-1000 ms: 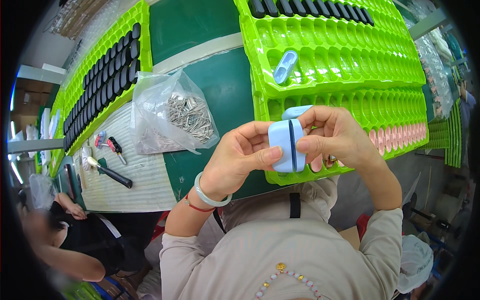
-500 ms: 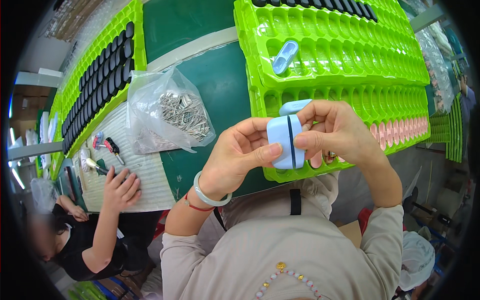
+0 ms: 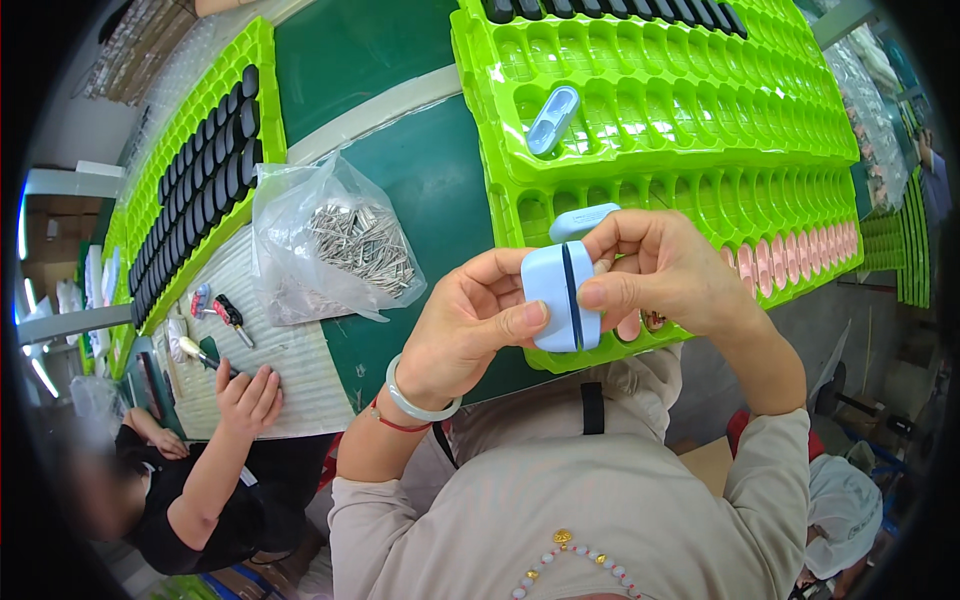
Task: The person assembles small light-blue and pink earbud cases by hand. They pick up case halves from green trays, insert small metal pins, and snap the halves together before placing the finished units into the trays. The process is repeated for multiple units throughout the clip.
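Observation:
Between my two hands is a light blue hinged case, rounded at the corners, with a dark gap running down between its two halves. My left hand grips the wider half, thumb flat on its face. On the narrower half, the thumb and fingers of my right hand are closed at the edge. Just beyond the case, a light blue oval shell piece lies on the near green tray. Another blue shell piece, its hollow side up, rests farther back. Pink shell pieces fill wells at the right.
A clear plastic bag of metal pins lies left of my hands. Black oval pieces fill a green tray at far left. Screwdrivers lie on a pale mat, where a co-worker's hand rests. The table is green.
The gap between the case's halves looks slightly wider and more tilted. My hands keep the same hold. The surroundings have shifted slightly in view, and the co-worker's fingers have curled more.

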Tool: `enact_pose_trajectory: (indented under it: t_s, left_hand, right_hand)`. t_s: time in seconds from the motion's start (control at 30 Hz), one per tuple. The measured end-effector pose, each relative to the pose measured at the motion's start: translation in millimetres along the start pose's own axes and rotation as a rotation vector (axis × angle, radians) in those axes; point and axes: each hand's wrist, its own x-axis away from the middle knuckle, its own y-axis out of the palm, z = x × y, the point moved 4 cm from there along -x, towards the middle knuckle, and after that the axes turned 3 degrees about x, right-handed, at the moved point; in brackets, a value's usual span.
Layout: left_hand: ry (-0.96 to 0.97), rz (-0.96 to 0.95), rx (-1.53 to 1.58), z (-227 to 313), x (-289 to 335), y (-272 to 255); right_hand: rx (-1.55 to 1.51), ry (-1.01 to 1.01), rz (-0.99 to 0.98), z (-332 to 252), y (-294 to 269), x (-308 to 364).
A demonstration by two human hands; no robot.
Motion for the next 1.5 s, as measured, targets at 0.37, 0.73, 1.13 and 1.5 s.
enact_pose_trajectory:
  t_s: [0.37,0.73,1.13,1.5]
  left_hand:
    - [-0.005,-0.062,-0.003,3,0,0]
    - [-0.105,-0.073,0.084,-1,0,0]
    - [-0.057,-0.101,0.061,-4,-1,2]
    - [-0.048,-0.146,0.126,-5,2,4]
  right_hand:
    - [-0.053,-0.041,-0.083,-4,-1,1]
    - [-0.300,-0.029,-0.184,13,-1,-5]
    - [-0.190,-0.024,-0.185,9,-3,-1]
    - [-0.388,-0.127,-0.332,26,2,-3]
